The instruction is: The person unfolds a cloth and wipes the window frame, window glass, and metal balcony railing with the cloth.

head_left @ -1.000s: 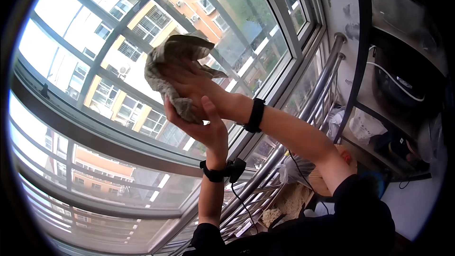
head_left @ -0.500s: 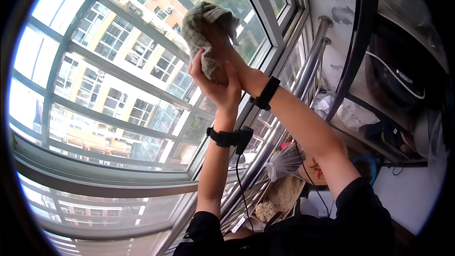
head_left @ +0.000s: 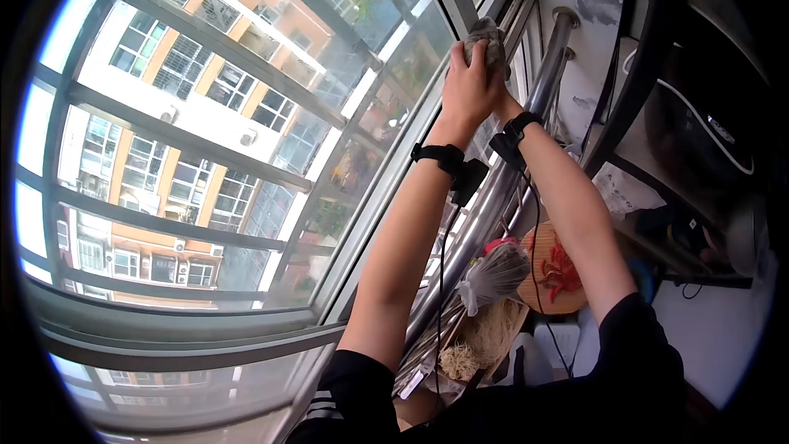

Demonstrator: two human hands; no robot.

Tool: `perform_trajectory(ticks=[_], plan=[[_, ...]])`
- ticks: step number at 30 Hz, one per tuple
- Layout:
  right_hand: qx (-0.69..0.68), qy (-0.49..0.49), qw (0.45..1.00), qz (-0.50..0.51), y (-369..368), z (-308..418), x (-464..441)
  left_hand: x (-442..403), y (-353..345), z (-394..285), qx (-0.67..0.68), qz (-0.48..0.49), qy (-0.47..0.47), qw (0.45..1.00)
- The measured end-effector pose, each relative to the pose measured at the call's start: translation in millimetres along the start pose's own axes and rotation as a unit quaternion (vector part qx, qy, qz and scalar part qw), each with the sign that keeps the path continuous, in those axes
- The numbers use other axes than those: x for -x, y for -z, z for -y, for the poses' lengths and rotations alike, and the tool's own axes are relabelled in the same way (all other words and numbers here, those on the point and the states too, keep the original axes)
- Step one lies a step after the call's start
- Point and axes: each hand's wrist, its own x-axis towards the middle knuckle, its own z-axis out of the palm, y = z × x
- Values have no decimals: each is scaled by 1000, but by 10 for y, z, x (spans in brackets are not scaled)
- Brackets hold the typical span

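Note:
A grey-green cloth [head_left: 486,33], bunched up, is at the window frame [head_left: 448,0] near the corner. My left hand [head_left: 470,89] is closed on it, with fingers bent over its near side. Close beside it, my right hand [head_left: 500,92] is also at the cloth; its fingers are mostly hidden behind the left hand and the cloth. The window pane [head_left: 329,90] lies to the left of both hands. Black straps with cables sit on both wrists.
A metal rail [head_left: 546,74] runs along the window, right of my hands. A dark shelf rack [head_left: 633,107] stands further right. Below are a round board with red peppers [head_left: 561,271], a plastic bag [head_left: 493,275] and a box with dry strands [head_left: 489,333].
Both hands and the cloth have moved right, from in front of the glass to the frame near the corner. The cloth is now more bunched, and my left arm reaches further out.

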Motion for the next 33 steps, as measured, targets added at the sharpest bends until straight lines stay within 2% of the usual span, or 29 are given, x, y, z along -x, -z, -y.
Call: perform_trajectory(ticks=[9,12,13,17,20,27,33], plan=[[-9,11,1000,4,-28,128,-311,-193,-120,-238,-70,25,77,994],[-14,9,1000,5,-36,116,-316,-186,-70,-252,-56,14,57,997],[-17,6,1000,5,-39,107,-299,-195,-33,-253,-37,51,82,995],[-20,4,1000,3,5,62,-248,-230,141,-347,3,90,119,989],[-29,5,1000,8,7,63,-234,-255,156,-392,-19,103,130,986],[-60,7,998,19,-9,64,-369,-285,-26,-313,-48,45,79,995],[-110,-5,993,33,-125,-27,-88,9,-10,-244,-48,106,75,990]])
